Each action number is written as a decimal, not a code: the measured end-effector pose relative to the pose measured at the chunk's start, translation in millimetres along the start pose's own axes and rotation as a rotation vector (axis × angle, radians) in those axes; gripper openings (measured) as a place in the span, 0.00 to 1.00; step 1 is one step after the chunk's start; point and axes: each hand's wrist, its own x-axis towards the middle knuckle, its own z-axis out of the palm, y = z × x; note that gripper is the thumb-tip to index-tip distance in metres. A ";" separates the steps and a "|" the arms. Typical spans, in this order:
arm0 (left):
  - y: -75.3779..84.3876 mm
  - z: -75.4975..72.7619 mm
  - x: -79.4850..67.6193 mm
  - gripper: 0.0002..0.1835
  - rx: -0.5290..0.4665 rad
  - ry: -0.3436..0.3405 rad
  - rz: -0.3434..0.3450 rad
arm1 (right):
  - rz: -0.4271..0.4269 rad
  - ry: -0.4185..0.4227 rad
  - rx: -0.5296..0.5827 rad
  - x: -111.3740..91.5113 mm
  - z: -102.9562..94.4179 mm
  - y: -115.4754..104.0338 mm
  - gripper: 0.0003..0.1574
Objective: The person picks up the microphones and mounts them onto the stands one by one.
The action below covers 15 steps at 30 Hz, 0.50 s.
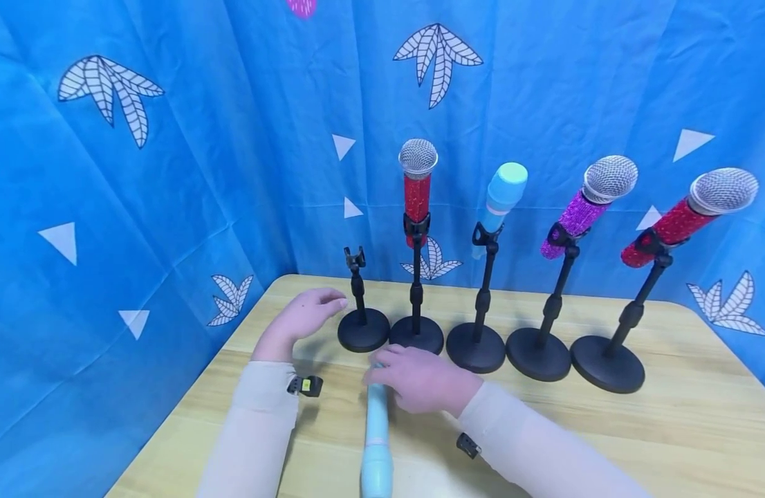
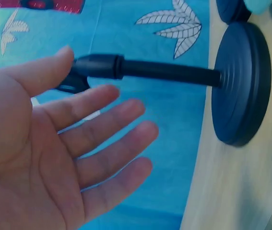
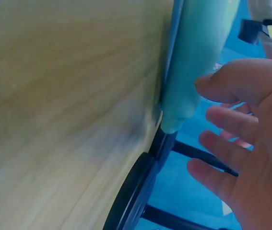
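Note:
A light blue microphone [image 1: 378, 422] lies on the table, its thicker end toward me. My right hand [image 1: 420, 379] is over its far end. In the right wrist view the thumb is at the microphone [image 3: 188, 62], and the other fingers are spread and loosely bent. Whether the thumb touches it I cannot tell. My left hand [image 1: 304, 315] hangs just left of a short black microphone stand [image 1: 360, 294] whose clip holds nothing. Seen from the left wrist, its fingers are relaxed and apart, the palm bare, with the stand's pole [image 2: 169, 73] behind the fingertips.
More black stands line the table's back. They hold a red microphone [image 1: 416, 197], a light blue one [image 1: 503, 194], a purple one [image 1: 578, 214] and another red one [image 1: 678, 225]. A blue patterned curtain [image 1: 295, 104] hangs behind and left of the wooden table [image 1: 687, 429].

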 end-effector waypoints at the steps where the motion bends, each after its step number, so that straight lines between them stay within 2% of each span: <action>1: -2.1 -2.1 -0.1 0.30 -0.013 0.019 -0.016 | -0.013 -0.014 -0.009 0.1 1.3 -0.9 0.36; 4: -6.8 -6.0 0.1 0.31 -0.061 0.087 -0.074 | -0.047 -0.054 -0.023 0.0 3.0 -3.8 0.41; 8: -10.7 -8.1 0.9 0.32 -0.125 0.176 -0.121 | -0.103 -0.085 -0.064 -0.8 4.4 -7.8 0.41; 11: -11.8 -7.7 2.1 0.33 -0.162 0.220 -0.125 | -0.138 -0.062 -0.081 -1.4 5.9 -9.2 0.36; 15: -10.8 -4.9 4.7 0.33 -0.202 0.252 -0.101 | -0.180 0.011 -0.052 -1.1 8.5 -5.9 0.32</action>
